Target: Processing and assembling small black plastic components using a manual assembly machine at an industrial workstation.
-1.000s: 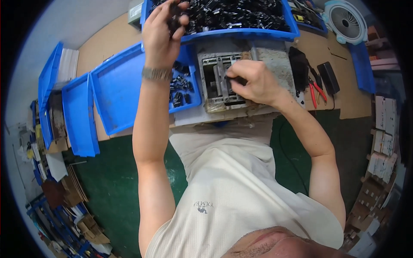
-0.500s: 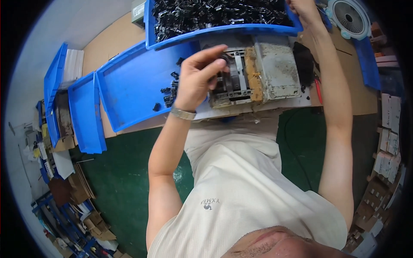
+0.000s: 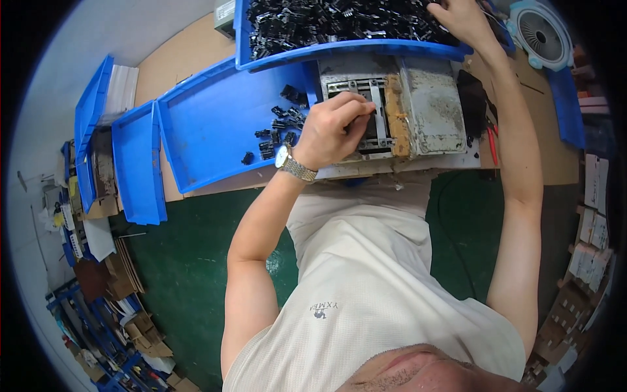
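My left hand [image 3: 332, 129], with a metal-banded watch [image 3: 295, 163] on its wrist, is closed in a pinch over the slotted metal fixture [image 3: 377, 98] of a worn grey bench machine [image 3: 431, 108]. Whatever lies between its fingertips is hidden. Up at the top right, my right hand [image 3: 462, 23] is over the right end of a blue bin heaped with small black plastic parts [image 3: 339, 26]. Its fingers are curled in and partly cut off by the upper edge, so anything held there cannot be made out.
Left of the machine lies a shallow blue tray [image 3: 209, 130] with several loose black parts [image 3: 277, 127] at its right side. Another blue tray [image 3: 137, 170] adjoins it. Red-handled pliers [image 3: 492, 145] rest right of the machine, and a round fan [image 3: 541, 32] stands at the far right.
My left hand has moved right and a little down onto the fixture, its fingers drawing together. My right hand has stayed by the bin's right end, shifting slightly. The view has shifted a little.
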Demonstrator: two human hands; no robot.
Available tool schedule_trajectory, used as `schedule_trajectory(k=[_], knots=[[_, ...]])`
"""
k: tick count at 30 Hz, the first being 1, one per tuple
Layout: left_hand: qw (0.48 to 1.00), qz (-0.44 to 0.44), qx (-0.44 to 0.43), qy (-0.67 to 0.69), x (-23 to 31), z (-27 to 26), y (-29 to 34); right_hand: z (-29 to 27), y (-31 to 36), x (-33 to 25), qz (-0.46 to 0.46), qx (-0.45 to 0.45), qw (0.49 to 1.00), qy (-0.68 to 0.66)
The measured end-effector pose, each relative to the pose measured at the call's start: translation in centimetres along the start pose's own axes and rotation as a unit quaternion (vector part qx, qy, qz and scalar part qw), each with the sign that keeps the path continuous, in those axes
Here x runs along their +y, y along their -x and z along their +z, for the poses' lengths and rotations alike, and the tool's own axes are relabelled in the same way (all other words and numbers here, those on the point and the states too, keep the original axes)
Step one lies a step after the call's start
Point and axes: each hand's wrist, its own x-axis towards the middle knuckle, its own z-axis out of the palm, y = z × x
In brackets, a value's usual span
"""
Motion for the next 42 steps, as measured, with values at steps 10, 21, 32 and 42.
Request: schedule_trajectory(k=[10, 21, 32, 42], knots=[[0.955, -0.14, 0.146, 0.218, -0.5, -1.3, -2.1, -0.5, 0.8, 0.2, 0.251, -0.077, 0.812, -0.521], [0.977, -0.005, 0.155, -0.149, -6.5, -9.4, -10.3, -0.9, 1.8, -4.0, 0.248, -0.108, 0.809, -0.521], [0.958, 0.067, 0.255, -0.114, -8.1, -9.0, -3.8, 4.2, 9.9, -11.1, -0.013, -0.163, 0.928, -0.336], [0.868, -0.353, 0.21, 0.278, -5.7, -6.9, 7.2, 5.6, 12.1, -11.4, -0.096, -0.089, 0.95, -0.285]])
